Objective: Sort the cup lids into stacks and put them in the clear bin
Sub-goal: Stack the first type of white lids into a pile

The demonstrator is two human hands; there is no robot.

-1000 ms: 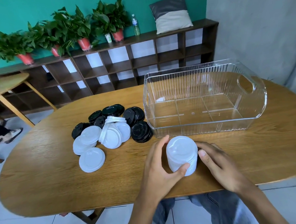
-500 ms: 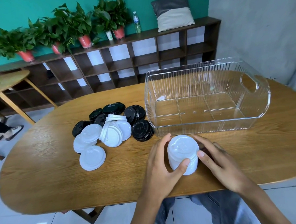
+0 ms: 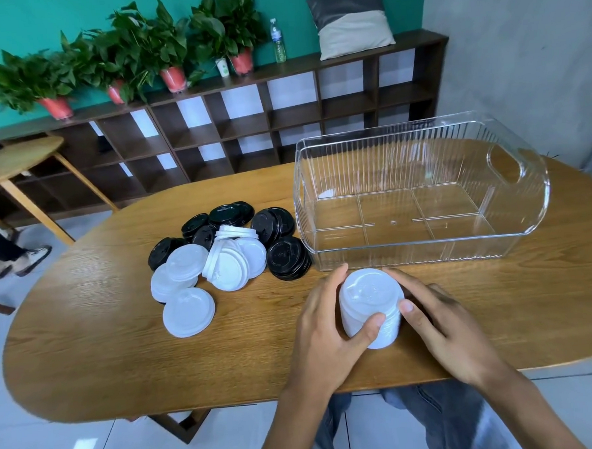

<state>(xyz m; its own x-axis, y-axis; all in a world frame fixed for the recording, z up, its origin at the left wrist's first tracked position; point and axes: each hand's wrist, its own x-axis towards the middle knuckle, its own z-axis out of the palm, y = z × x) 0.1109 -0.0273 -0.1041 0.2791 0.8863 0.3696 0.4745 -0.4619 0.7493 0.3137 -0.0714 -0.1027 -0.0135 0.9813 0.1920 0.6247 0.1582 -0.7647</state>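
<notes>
A stack of white lids (image 3: 371, 306) stands on the wooden table (image 3: 88, 338) just in front of the clear bin (image 3: 423, 252). My left hand (image 3: 327, 332) grips the stack from the left, thumb across its front. My right hand (image 3: 437, 323) holds its right side, thumb on the rim. The bin holds no lids. To the left lies a loose pile of white lids (image 3: 201, 280) mixed with black lids (image 3: 286, 255).
The bin stands at the table's back right with a handle cutout (image 3: 506, 165) on its right end. A dark shelf unit (image 3: 248, 123) with potted plants lines the wall. A second table (image 3: 13, 163) and a person's feet (image 3: 18, 259) are at far left.
Both hands closed in tighter around the white stack, which stays in about the same spot by the bin. The camera view shifted slightly.
</notes>
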